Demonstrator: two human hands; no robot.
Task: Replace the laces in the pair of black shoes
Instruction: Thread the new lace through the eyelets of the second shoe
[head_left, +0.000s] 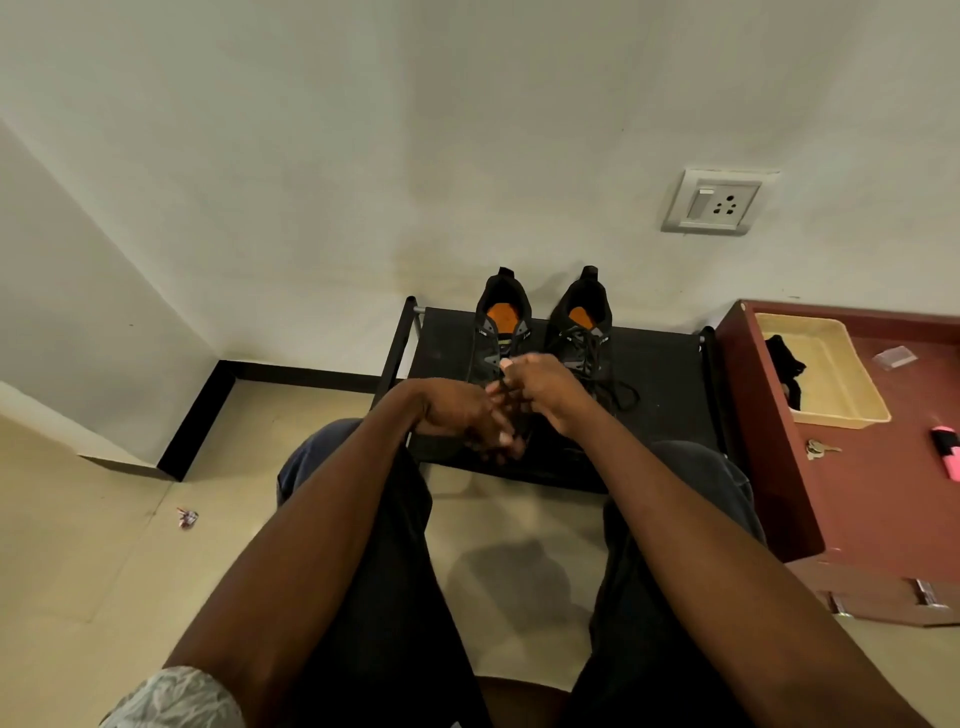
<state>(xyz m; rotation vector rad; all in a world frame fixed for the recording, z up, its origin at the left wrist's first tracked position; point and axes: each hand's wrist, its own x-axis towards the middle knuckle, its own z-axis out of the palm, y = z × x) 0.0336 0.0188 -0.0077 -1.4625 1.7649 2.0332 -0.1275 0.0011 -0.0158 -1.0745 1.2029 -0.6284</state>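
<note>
Pale wall (363, 130) backs a low black rack (660, 374), where two black shoes (582, 322) stand at its rear edge, heels to the wall. Over the left-hand shoe, the right hand (540, 379) pinches a black lace (503, 387); the left hand (462, 415) curls its fingers around the same lace lower down.

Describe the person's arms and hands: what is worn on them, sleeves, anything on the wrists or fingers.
Both forearms are bare down to the left hand and right hand. A pale patterned short sleeve shows on the left upper arm. No watch, ring or glove is visible.
</note>
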